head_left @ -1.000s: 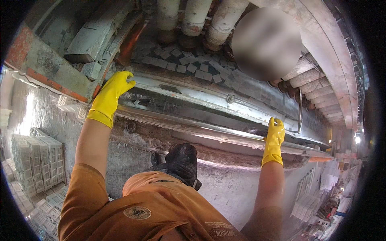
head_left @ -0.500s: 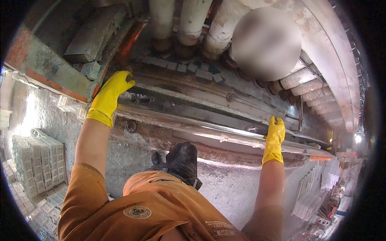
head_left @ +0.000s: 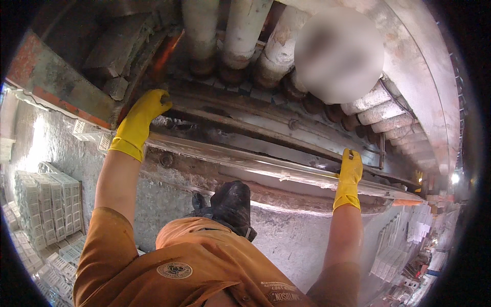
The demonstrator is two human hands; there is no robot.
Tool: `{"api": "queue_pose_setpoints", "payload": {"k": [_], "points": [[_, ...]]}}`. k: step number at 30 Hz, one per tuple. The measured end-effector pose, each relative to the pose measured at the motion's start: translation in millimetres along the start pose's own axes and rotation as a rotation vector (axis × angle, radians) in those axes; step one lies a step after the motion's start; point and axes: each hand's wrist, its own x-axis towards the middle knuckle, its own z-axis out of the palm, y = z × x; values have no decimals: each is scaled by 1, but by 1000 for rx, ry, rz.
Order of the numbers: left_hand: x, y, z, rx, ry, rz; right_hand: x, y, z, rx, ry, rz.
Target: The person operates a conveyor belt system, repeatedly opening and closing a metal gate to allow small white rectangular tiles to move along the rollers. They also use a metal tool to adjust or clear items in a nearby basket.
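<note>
My left hand [head_left: 137, 125], in a yellow rubber glove, curls its fingers over the left end of a long, narrow dark bar [head_left: 255, 131]. Farther right, my right hand [head_left: 350, 176], gloved the same way, is closed on the bar toward its other end. Just on my side of the bar runs a wet, shiny metal ledge [head_left: 240, 161], with a dark gap between the two. What lies under my fingers is hidden by the gloves.
Thick whitish cylinders [head_left: 238, 38] stand in a row beyond the bar. A rusty, painted beam [head_left: 66, 82] is at the far left, beside grey blocks [head_left: 116, 88]. White plastic crates [head_left: 48, 207] are stacked at lower left. Below me shows a wet floor [head_left: 291, 230].
The area beneath the cylinders has darkened, and the pale square pieces there hardly show now. The cylinders' surface marks look slightly shifted. Both hands stay in nearly the same place.
</note>
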Motion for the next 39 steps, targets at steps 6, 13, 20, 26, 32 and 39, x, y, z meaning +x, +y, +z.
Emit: {"api": "queue_pose_setpoints", "payload": {"k": [6, 13, 20, 26, 32, 39], "points": [[20, 4, -9, -13, -18, 18, 22, -4, 9, -105, 55, -116], [35, 3, -12, 3, -26, 11, 32, -14, 13, -27, 26, -62], [45, 1, -11, -18, -40, 0, 37, -20, 13, -25, 49, -54], [33, -2, -7, -28, -40, -3, 23, -13, 7, -52, 68, -152], [0, 5, -9, -17, -14, -3, -1, 3, 2, -34, 60, -112], [-33, 1, -7, -1, 27, 17, -53, -24, -21, 208, -69, 111]]}}
